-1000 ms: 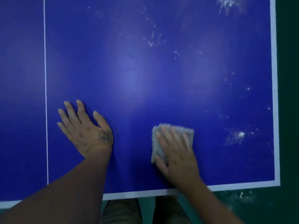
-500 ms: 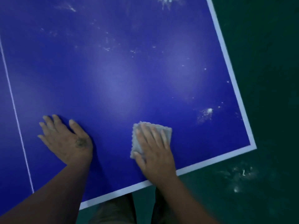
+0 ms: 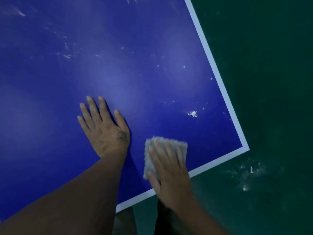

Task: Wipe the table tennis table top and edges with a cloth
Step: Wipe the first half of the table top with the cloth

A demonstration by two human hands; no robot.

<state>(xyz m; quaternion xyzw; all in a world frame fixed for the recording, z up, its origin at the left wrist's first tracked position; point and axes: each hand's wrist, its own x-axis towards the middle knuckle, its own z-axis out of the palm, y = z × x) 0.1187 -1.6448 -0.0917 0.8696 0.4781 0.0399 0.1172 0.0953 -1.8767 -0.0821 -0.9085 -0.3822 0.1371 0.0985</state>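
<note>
The blue table tennis table (image 3: 135, 73) fills most of the view, with a white border line along its right and near edges that meet at a corner at the right. My right hand (image 3: 169, 170) lies flat on a folded grey cloth (image 3: 166, 143), pressing it to the top close to the near edge. My left hand (image 3: 103, 126) rests palm down with fingers spread, just left of the cloth and not touching it. A white dirt blob (image 3: 193, 113) sits right of and beyond the cloth, and fine white specks are scattered over the far part of the top.
Dark green floor (image 3: 271, 82) lies past the table's right and near edges, with white crumbs (image 3: 250, 170) on it below the corner. My legs show under the near edge, between my arms.
The view has swung so the table's corner sits lower right and the centre line has left the frame. Both hands have stayed flat on the table; the right hand with the cloth is blurred by motion.
</note>
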